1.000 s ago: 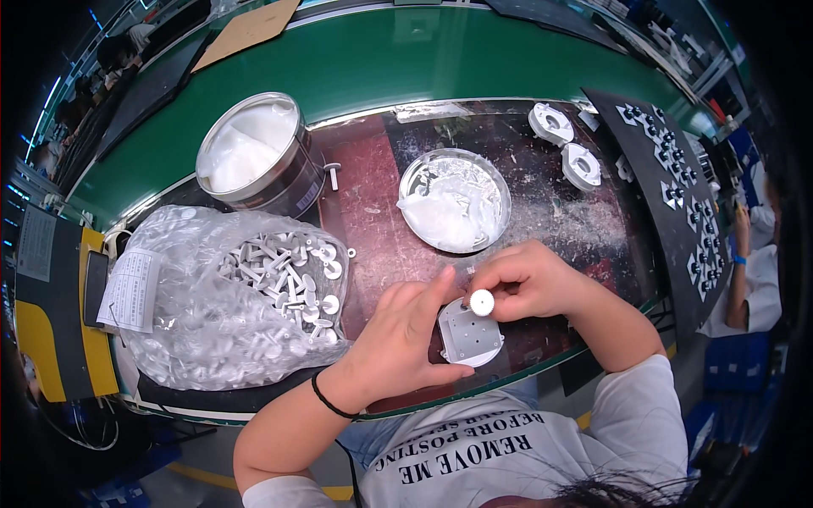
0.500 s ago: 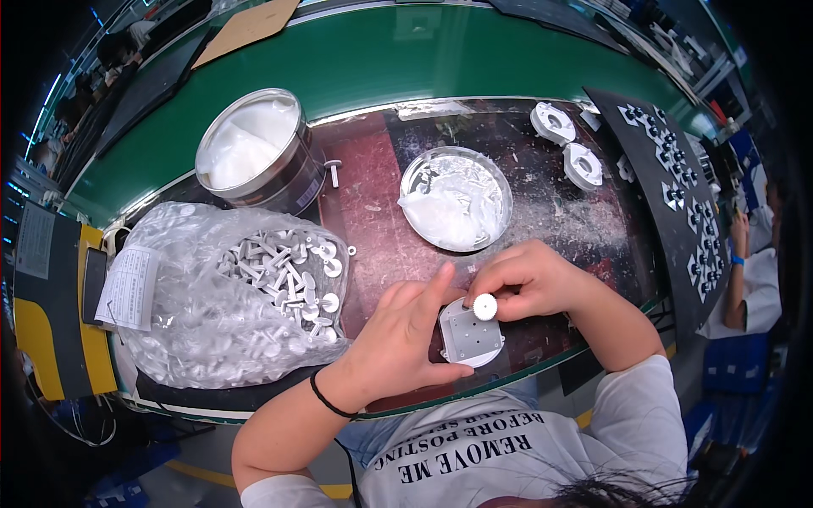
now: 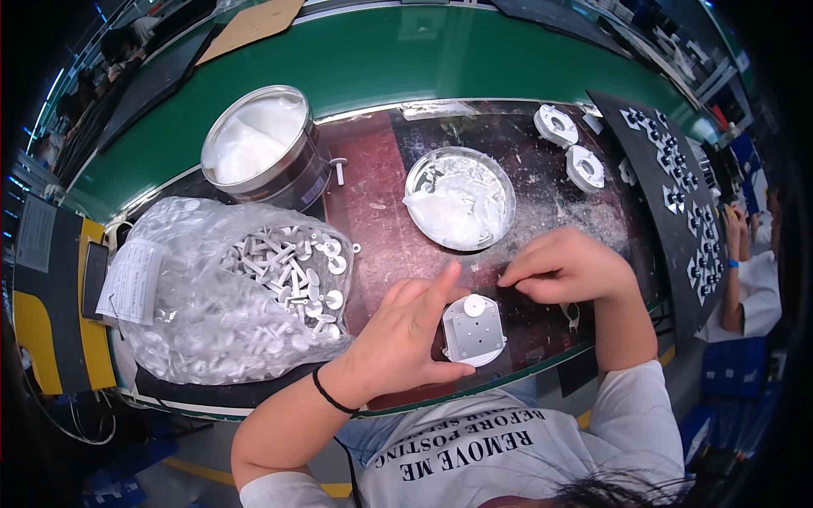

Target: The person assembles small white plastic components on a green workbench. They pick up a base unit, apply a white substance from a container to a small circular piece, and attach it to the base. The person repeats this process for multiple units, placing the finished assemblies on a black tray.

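My left hand [image 3: 398, 343] grips a grey metal housing [image 3: 476, 337] near the table's front edge, thumb along its near side and fingers at its far left. A white plastic disc-headed gear [image 3: 474, 306] sits at the housing's far edge, its round face up; any stem beneath is hidden. Right of the gear and apart from it is my right hand [image 3: 569, 267], its fingers curled together with nothing visible in them. Beyond the hands stands a round metal dish [image 3: 508, 190] with whitish translucent grease [image 3: 457, 216] in it.
At left lies a clear plastic bag [image 3: 190, 292] of white stemmed discs [image 3: 292, 271]; one stemmed disc [image 3: 340, 169] lies beside a grease-filled tin [image 3: 318, 173]. Two pale housings [image 3: 584, 168] lie at far right, near a black board [image 3: 618, 118] bearing small parts. Another person [image 3: 749, 292] works at right.
My right hand has let go of the white gear and drawn away to the right. The gear stays on the housing, slightly left of before. My left hand keeps its hold.
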`<state>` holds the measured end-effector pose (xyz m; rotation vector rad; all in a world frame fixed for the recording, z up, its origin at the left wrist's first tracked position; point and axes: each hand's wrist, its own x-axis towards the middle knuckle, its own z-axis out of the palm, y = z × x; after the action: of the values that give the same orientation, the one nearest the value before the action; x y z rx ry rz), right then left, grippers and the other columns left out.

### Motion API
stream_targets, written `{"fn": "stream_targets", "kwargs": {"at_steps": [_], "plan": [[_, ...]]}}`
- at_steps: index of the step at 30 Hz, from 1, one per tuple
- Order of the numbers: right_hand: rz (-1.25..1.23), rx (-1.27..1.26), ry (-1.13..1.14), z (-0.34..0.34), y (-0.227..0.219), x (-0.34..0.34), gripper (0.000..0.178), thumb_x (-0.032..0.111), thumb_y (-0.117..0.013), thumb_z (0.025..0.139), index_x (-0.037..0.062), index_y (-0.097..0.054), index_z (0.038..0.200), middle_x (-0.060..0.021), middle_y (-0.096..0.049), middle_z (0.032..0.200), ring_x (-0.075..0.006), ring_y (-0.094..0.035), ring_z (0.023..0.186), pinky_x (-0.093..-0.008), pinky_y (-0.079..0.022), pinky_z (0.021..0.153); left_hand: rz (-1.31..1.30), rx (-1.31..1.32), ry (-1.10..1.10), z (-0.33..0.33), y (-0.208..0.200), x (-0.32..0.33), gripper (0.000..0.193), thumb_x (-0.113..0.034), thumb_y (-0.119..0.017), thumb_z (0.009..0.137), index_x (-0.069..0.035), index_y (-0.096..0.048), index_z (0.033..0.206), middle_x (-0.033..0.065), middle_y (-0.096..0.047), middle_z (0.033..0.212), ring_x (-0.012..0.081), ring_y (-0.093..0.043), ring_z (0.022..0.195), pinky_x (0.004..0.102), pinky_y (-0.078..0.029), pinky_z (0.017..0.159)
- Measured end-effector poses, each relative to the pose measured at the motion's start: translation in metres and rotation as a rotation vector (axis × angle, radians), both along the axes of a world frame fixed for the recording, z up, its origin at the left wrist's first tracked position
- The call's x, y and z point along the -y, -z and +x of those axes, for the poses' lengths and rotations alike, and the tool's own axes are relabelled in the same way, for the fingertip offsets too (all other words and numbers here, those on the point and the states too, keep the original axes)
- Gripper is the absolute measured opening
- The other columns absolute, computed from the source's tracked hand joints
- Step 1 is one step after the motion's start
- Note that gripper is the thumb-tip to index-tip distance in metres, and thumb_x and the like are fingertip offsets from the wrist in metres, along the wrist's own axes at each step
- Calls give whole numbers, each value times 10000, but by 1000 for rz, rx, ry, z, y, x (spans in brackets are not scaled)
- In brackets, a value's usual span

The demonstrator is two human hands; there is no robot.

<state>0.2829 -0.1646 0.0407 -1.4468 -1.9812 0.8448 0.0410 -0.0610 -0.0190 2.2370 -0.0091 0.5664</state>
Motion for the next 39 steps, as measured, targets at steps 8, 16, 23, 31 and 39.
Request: {"fn": "stream_targets", "kwargs": {"at_steps": [8, 16, 23, 31, 39], "plan": [[-457, -423, 145, -28, -3, 0, 374, 222, -635, 867, 36, -581, 1186, -49, -657, 893, -82, -585, 668, -226, -478, 572, 52, 178, -85, -3, -9, -6, 1187, -275, -844, 568, -70, -65, 1439, 127, -559, 1186, 334, -505, 1003, 467, -344, 879], [-494, -873, 374, -27, -1, -14, 314, 154, -605, 867, -17, -579, 1129, -50, -637, 822, -90, -592, 632, -222, -491, 521, 174, 315, -237, -7, -19, -10, 1231, -242, -821, 624, -102, 77, 1455, 230, -426, 1323, 351, -470, 1060, 461, -340, 901], [-90, -921, 862, 80, 8, -133, 265, 233, -573, 872, -6, -578, 988, -83, -582, 923, -122, -603, 683, -205, -483, 534, 188, 174, -233, -4, -24, -9, 1020, -260, -776, 645, -62, -145, 1422, 210, -446, 1301, 343, -462, 1062, 448, -338, 910], [-68, -897, 1139, 129, 62, -234, 277, 186, -582, 872, -60, -569, 997, -151, -621, 893, -196, -640, 652, -253, -543, 518, 189, 252, -128, -5, -18, -18, 1088, -193, -763, 670, -117, -25, 1465, 207, -468, 1301, 352, -482, 1098, 441, -356, 925], [-24, -401, 1096, 113, 49, -201, 376, 171, -566, 876, -62, -530, 1169, -170, -637, 964, -212, -646, 584, -282, -550, 514, 165, 213, -91, -6, -17, -16, 951, -157, -730, 686, -91, -143, 1432, 188, -466, 1313, 364, -502, 1066, 459, -390, 894]]}}
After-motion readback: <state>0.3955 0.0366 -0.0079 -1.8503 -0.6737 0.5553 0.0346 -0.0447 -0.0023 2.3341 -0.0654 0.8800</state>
